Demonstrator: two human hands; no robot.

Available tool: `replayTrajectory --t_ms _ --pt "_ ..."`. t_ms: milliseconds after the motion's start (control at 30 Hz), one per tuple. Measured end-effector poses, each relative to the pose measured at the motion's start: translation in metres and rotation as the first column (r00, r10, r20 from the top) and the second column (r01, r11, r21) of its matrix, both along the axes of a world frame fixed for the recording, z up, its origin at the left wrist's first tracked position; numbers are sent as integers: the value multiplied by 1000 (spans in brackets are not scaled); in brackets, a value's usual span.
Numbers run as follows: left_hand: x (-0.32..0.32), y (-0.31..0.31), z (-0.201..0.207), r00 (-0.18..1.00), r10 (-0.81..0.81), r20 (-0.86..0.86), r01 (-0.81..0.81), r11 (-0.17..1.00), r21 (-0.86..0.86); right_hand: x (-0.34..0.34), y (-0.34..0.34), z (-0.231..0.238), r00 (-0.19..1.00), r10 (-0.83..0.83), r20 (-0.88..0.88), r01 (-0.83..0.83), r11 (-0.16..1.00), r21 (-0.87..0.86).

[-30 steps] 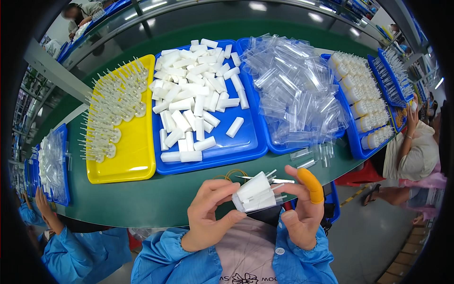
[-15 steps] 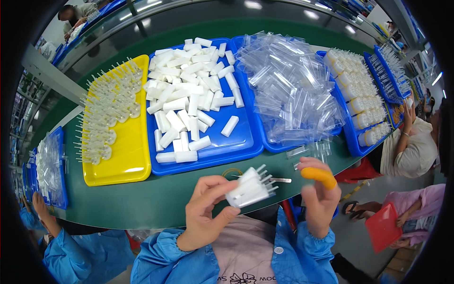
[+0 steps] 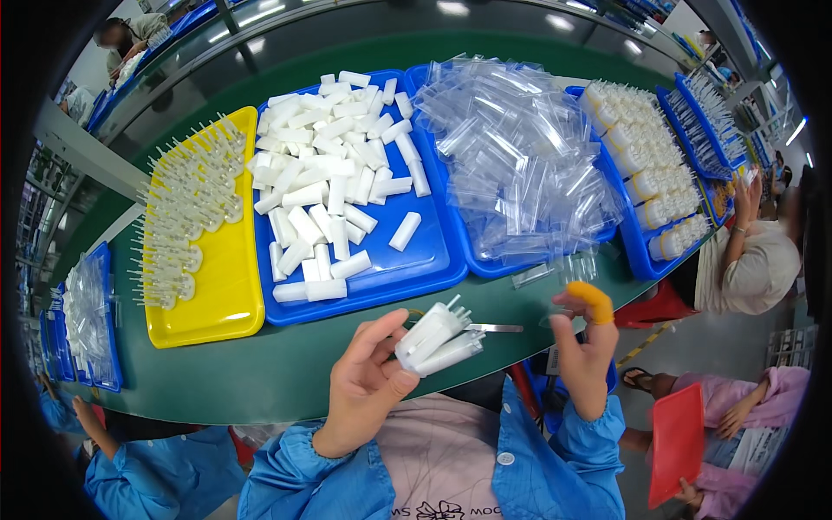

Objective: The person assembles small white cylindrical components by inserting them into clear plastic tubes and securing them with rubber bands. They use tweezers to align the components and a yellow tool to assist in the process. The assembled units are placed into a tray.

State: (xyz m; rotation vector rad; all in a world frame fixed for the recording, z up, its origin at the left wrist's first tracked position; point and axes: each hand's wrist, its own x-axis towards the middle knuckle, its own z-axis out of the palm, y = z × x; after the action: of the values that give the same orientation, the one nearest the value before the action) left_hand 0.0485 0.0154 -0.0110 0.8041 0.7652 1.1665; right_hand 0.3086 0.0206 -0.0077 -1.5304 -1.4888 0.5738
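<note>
My left hand (image 3: 368,381) is closed around the base of a tilted bundle of white foam pieces (image 3: 438,338), with thin clear stems sticking out at its upper right end. My right hand (image 3: 588,355) is raised to the right of the bundle, apart from it, an orange finger cot (image 3: 593,301) on one finger. Its thumb and fingertips come close together, and a faint clear edge shows by them; what they pinch is too hard to make out. Between my hands, a slim metal tool (image 3: 496,328) lies on the green table (image 3: 295,373), partly behind the bundle.
A yellow tray (image 3: 204,325) holds stemmed clear parts. Beside it stand a blue tray (image 3: 416,273) of white foam pieces and another heaped with clear plastic sleeves (image 3: 520,147). Further right, a blue tray holds banded white bundles (image 3: 659,186). Other people sit at both sides; one holds a red tray (image 3: 676,446).
My left hand and the bundle have shifted slightly left and the bundle has turned a little. My right hand's thumb and fingers have drawn closer together. The red tray at right has moved lower left.
</note>
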Motion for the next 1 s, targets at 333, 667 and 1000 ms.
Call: replayTrajectory --t_ms 333,667,1000 --pt "4 -10 3 878 35 -476 150 926 346 -40 -11 28 677 207 -707 -105 977 185" --pt "7 -9 16 813 109 -572 196 874 445 -47 -13 22 654 253 -713 -203 966 157" --pt "4 -8 22 748 55 -661 358 806 472 -37 -14 36 721 351 -598 -340 931 136"
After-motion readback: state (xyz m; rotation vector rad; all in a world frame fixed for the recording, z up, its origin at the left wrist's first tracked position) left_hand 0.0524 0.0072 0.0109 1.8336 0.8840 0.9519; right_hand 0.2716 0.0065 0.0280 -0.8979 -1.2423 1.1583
